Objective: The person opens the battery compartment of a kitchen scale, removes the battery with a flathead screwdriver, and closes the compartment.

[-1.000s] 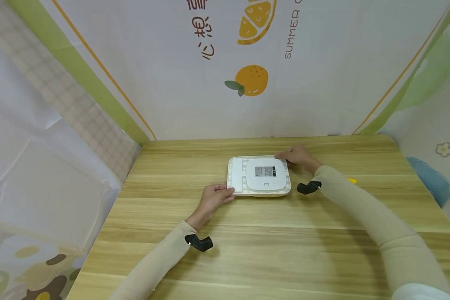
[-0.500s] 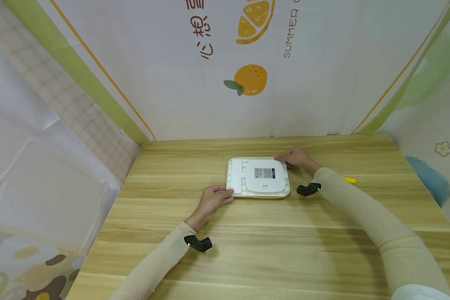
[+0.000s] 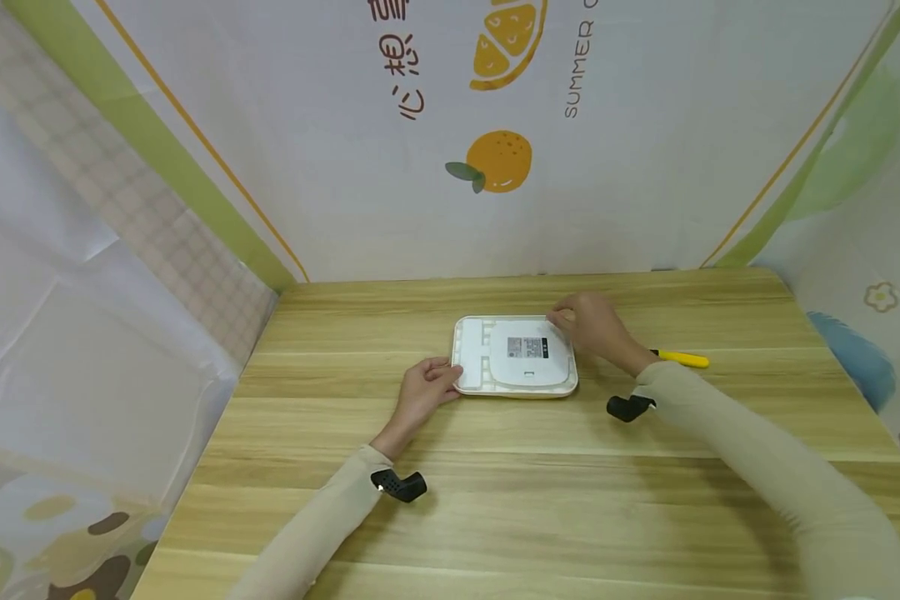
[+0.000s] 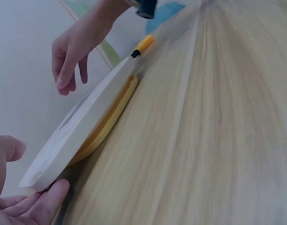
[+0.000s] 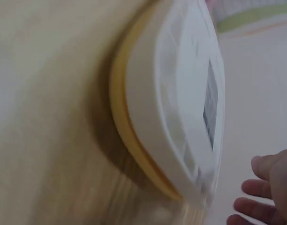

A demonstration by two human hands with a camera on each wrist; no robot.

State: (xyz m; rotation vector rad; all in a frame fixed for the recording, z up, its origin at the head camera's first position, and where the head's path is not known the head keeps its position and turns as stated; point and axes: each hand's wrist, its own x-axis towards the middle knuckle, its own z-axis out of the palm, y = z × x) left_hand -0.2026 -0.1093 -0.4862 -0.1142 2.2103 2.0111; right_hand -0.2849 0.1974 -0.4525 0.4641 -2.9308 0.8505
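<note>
A flat white plastic device [image 3: 528, 372] with rounded corners lies on the table, its panelled face with a printed label upward. A yellow part [image 4: 106, 126] shows beneath it. At its near left corner, my left hand [image 3: 422, 390] has its fingers against the lower edge. The left thumb [image 4: 12, 147] stands apart from the upper face in the left wrist view. My right hand [image 3: 592, 325] hovers over the far right corner, fingers loosely bent and holding nothing. In the right wrist view, a gap separates the right hand [image 5: 269, 187] from the device.
A yellow-handled tool [image 3: 684, 359] with a black end lies right of the device, partly behind the right forearm. The wooden table [image 3: 525, 483] meets a printed cloth backdrop [image 3: 390, 208] at its far edge. More cloth hangs at both sides.
My right hand has let go of the device's far right corner and lifted. The left thumb has drawn back slightly from its corner. More of the yellow-handled tool now shows.
</note>
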